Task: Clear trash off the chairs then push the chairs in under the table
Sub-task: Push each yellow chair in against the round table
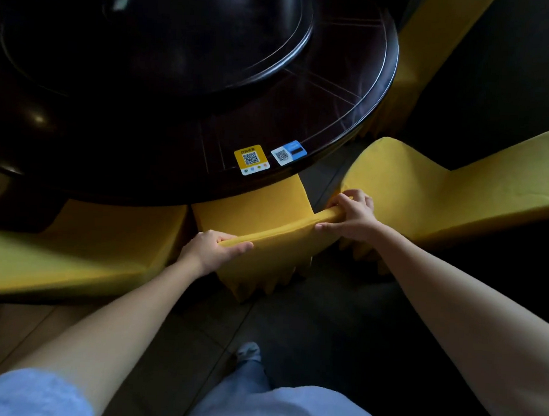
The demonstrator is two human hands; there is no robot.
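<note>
A chair in a yellow fabric cover [264, 258] stands right in front of me, its seat [251, 206] partly under the edge of the dark round table [360, 123]. My left hand [212, 247] grips the left end of the chair's top rail, fingers curled over it. My right hand [350, 216] grips the right end of the same rail. No trash shows on the visible part of the seat.
Another yellow-covered chair [73, 254] stands close on the left, one [442, 197] angled away on the right, and a third [411, 65] at the far right of the table. A dark turntable [167, 43] and two QR stickers [252, 159] sit on the table. Tiled floor lies below.
</note>
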